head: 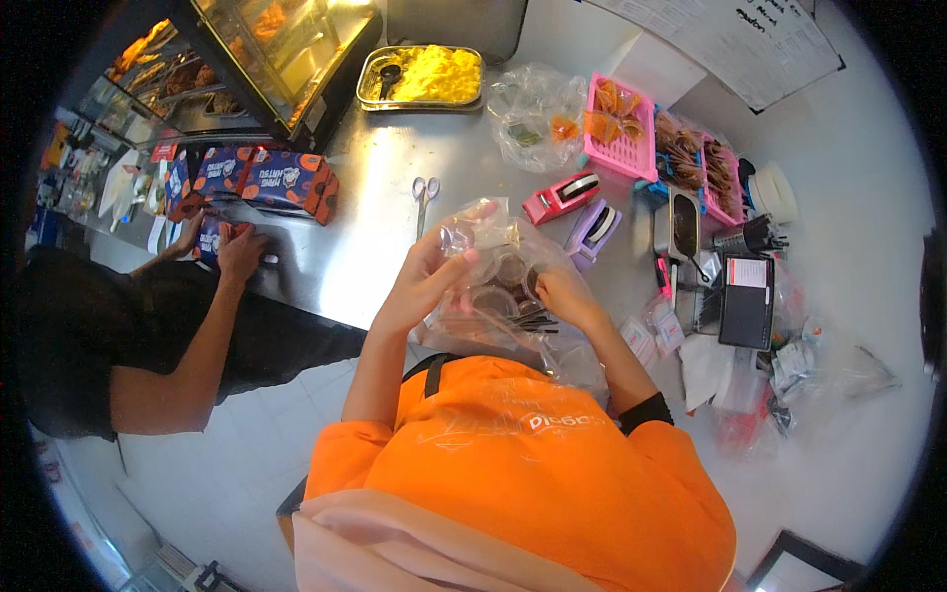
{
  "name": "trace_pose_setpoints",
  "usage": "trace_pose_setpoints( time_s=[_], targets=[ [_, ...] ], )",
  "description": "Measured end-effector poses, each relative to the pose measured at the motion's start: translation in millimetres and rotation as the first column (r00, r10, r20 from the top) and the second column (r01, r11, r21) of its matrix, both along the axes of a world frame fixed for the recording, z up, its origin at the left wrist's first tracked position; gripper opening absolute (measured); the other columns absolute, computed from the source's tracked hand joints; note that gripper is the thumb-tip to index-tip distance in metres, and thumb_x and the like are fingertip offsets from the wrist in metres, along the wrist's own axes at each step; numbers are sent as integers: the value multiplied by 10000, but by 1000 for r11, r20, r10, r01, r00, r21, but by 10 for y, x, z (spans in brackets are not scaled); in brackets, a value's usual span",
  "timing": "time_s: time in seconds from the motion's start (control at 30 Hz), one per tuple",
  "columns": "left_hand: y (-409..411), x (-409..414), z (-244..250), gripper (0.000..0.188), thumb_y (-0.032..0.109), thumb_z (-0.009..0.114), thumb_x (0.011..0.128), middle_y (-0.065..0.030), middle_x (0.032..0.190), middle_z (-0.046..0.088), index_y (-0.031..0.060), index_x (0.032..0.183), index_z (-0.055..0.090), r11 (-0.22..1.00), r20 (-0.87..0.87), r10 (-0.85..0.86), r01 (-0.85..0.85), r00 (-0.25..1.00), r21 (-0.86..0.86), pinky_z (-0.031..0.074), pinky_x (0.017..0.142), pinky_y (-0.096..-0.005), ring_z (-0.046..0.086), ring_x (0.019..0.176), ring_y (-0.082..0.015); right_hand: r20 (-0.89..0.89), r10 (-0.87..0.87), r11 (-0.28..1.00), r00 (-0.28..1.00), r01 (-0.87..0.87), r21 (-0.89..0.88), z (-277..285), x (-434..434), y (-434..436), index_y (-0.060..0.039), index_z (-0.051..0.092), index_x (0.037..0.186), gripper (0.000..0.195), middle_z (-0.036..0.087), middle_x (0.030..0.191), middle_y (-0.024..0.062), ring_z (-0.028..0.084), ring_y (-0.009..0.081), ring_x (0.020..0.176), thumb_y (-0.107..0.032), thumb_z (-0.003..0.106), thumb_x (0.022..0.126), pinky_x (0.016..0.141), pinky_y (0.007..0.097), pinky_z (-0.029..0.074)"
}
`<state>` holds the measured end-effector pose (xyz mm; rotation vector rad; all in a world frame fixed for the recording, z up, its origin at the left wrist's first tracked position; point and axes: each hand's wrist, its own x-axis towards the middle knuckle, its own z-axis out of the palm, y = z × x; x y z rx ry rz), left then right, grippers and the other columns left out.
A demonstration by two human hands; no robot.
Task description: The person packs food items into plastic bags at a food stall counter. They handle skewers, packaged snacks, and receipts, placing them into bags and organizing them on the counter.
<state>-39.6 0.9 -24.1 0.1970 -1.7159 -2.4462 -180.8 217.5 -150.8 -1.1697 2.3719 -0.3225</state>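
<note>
In front of my body, a clear plastic bag point(484, 333) lies at the counter's front edge. Small round cups point(494, 302) with clear rims and dark contents show through the film, beside several thin dark sticks point(536, 323). My left hand point(436, 274) grips crumpled clear plastic at the bag's upper left, thumb on top. On the other side, my right hand point(566, 296) has its fingers curled onto the edge of a dark-filled cup point(530, 281); its fingertips are partly hidden. Scissors point(423, 200) lie just beyond my left hand, and red point(558, 198) and purple point(593, 233) tape dispensers stand beyond my right.
At left a co-worker's hands point(240, 251) handle a printed box near other boxes point(285, 181). A foil tray of yellow food point(440, 74) sits at the back by a heated display case point(274, 66). Pink baskets point(621, 152) and a black tablet point(747, 311) stand right.
</note>
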Motion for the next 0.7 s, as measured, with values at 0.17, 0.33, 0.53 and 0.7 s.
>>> trace_pose_setpoints(
  time_s=[0.17,0.33,0.53,0.7],
  targets=[
    [-132,105,-31,262,160,510,879,-88,963,590,14,1097,515,972,110,227,-232,968,35,387,375,-213,475,425,-86,260,239,964,936,-262,54,752,175,277,-14,609,810,386,593,857,178,561,367,820,-399,581,816,737,429,438],
    [-516,311,-157,194,182,528,849,-71,806,531,37,974,496,820,166,141,-209,976,533,274,286,-196,369,315,-94,-7,490,771,872,-430,471,1725,168,862,-75,627,855,253,608,845,100,579,274,845,-311,633,764,786,389,426],
    [-39,182,68,439,163,664,798,-204,1025,563,40,1106,376,954,-296,-204,257,933,154,566,663,-415,646,794,-287,-237,603,794,762,-602,82,2308,201,462,-92,606,854,193,587,856,39,558,215,863,-109,653,667,860,376,383],
    [715,-113,97,452,115,672,781,-151,1005,548,14,1085,353,658,-75,-306,154,949,-737,475,740,-358,576,925,-203,-263,487,686,833,-551,-474,2005,391,-12,-88,619,903,212,593,988,28,544,211,939,-121,657,697,897,390,376]
  ],
)
